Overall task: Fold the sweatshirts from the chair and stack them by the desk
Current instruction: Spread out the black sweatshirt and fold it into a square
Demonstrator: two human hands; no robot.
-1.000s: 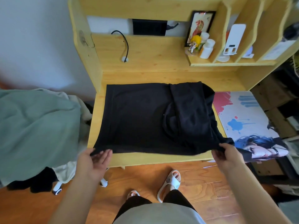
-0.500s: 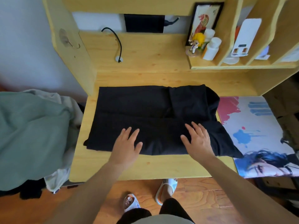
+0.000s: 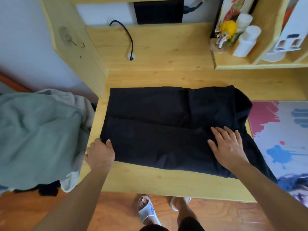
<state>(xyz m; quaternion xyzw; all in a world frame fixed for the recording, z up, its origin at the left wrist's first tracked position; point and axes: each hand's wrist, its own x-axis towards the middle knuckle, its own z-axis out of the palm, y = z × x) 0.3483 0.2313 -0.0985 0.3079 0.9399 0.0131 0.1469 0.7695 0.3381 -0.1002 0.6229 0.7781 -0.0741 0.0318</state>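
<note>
From the head camera I look down on a black sweatshirt [image 3: 166, 124] spread flat across the front of a pale wooden desk [image 3: 166, 180], its near half doubled over so a fold line runs across the middle of the cloth. My left hand [image 3: 100, 153] sits at the garment's near-left corner, thumb and fingers curled around the edge of the fabric, pinching it where the cloth meets the bare wood. My right hand [image 3: 228, 145] lies palm-down on the right part of the sweatshirt, fingers straight and spread, pressing the cloth flat and gripping nothing. To the right of the garment, and partly under its trailing edge, a printed desk mat [image 3: 281, 135] shows red and blue splashes. Left of the desk, a heap of clothes [image 3: 38, 134] hangs over what I take to be the chair, a grey-green piece on top, a cream one beneath and something dark at the bottom; the chair itself is hidden. At the back of the desk a black cable [image 3: 128, 37] curves down to a small white grommet, and a shelf [image 3: 260, 65] at upper right holds a yellow-haired figurine [image 3: 225, 33], two white bottles [image 3: 245, 42] and a framed picture. Below the desk edge, my feet in white slippers [image 3: 147, 209] stand on the orange wood floor [image 3: 33, 210].
</note>
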